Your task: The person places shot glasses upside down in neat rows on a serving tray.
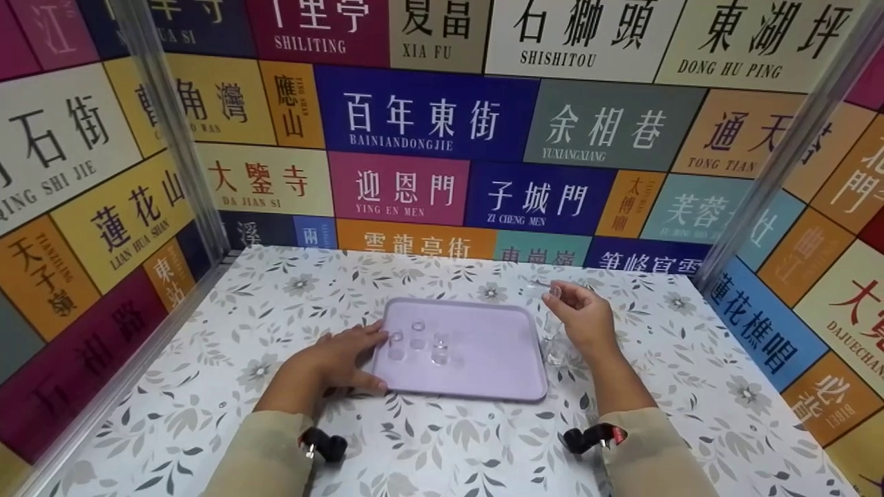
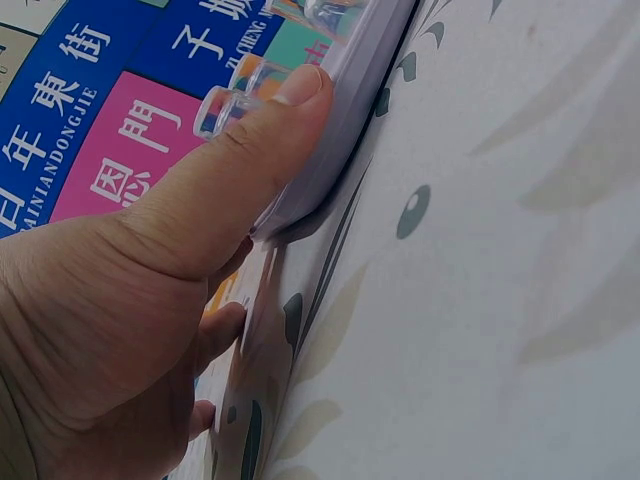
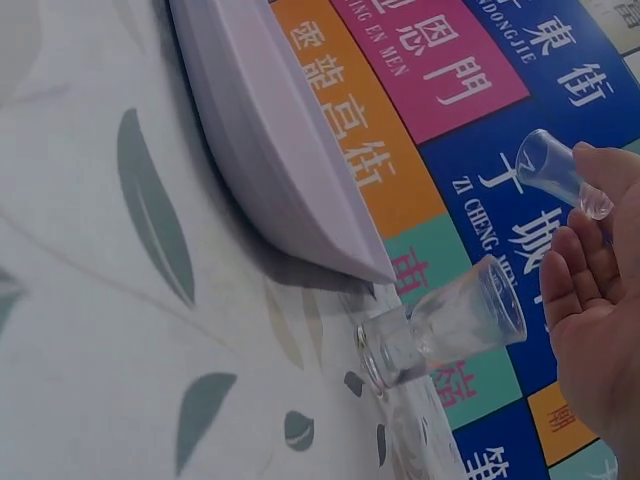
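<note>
A lilac tray lies on the table with three small clear shot glasses on its left half; one shot glass stands nearest its middle. My left hand rests at the tray's left side. Its thumb touches the rim in the left wrist view, and the other fingers reach along the edge. Past the tray's right side, my right hand pinches another shot glass by its base, tilted in the air. Below that hand, a larger clear glass with a narrowed waist stands beside the tray.
A white tabletop with a grey leaf and flower print spreads all around. Walls covered in coloured name signs enclose it at the back and both sides. Clear glassware stands close to the tray's right edge.
</note>
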